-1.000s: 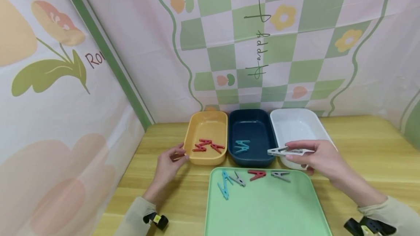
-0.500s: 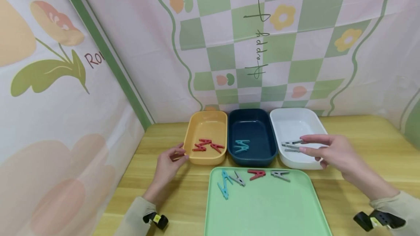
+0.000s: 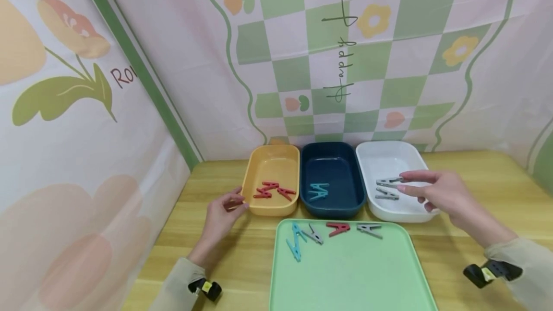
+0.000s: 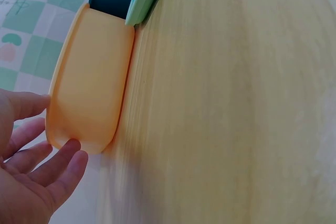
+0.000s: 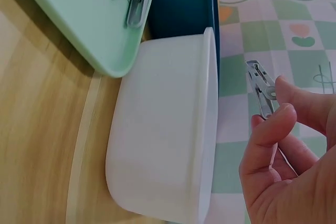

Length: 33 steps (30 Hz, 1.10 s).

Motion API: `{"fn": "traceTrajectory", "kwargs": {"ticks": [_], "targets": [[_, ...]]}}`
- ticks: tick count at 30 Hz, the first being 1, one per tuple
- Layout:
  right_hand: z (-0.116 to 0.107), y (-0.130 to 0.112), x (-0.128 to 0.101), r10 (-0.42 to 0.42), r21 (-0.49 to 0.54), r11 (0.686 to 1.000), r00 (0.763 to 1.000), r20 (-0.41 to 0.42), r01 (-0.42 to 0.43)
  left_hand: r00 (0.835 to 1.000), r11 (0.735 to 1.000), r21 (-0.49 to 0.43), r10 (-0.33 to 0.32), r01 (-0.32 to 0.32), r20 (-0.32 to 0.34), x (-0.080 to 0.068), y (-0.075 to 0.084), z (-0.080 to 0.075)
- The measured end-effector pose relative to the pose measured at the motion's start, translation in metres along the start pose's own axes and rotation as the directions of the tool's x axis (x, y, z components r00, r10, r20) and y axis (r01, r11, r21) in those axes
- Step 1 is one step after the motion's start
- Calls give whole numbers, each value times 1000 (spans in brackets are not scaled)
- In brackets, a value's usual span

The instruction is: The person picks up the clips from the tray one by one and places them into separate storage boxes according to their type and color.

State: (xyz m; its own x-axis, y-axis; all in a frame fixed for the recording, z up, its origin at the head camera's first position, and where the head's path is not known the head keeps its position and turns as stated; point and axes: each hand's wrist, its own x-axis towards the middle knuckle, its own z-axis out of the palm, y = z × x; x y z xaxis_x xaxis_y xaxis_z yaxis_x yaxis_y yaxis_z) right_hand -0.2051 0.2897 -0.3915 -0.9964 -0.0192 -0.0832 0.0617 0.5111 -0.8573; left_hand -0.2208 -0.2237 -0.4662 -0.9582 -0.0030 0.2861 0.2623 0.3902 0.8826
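Three small bins stand in a row at the back of the wooden table (image 3: 475, 181): a yellow bin (image 3: 272, 162), a dark blue bin (image 3: 330, 162) and a white bin (image 3: 389, 157). The right hand (image 3: 436, 193) is over the white bin and pinches a grey clothespin (image 3: 389, 181) between thumb and forefinger; the other fingers are loosely bent. In the right wrist view the same grey clothespin (image 5: 261, 87) sticks out from the fingertips (image 5: 286, 114), above the rim of the white bin (image 5: 163, 129). A second grey clothespin (image 3: 386, 195) lies on the floor of the white bin, just below the held one.

The left hand (image 3: 222, 217) rests on the table beside the yellow bin. Its fingers are relaxed and slightly bent, and they hold nothing. In the left wrist view the fingers (image 4: 63, 166) are very near the corner of the yellow bin (image 4: 89, 87); I cannot tell if they touch it.

Red clothespins (image 3: 272, 190) lie in the yellow bin, and a blue clothespin (image 3: 318, 191) lies in the dark blue bin. In front of the bins is a green tray (image 3: 350, 277). Near its far edge lie a blue clothespin (image 3: 295, 243), a grey clothespin (image 3: 314, 235), a red clothespin (image 3: 338, 229) and one more grey clothespin (image 3: 369, 230).
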Motion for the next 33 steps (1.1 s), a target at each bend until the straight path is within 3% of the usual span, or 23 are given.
{"fn": "traceTrajectory", "kwargs": {"ticks": [9,33], "targets": [[-1,3,16,21,-69,997,1000,10,-20,1000,1000,1,-6,6,4,0,1,0],[5,14,53,129,-61,990,992,12,-128,1000,1000,-11,-1,1,14,0,-1,-1]]}}
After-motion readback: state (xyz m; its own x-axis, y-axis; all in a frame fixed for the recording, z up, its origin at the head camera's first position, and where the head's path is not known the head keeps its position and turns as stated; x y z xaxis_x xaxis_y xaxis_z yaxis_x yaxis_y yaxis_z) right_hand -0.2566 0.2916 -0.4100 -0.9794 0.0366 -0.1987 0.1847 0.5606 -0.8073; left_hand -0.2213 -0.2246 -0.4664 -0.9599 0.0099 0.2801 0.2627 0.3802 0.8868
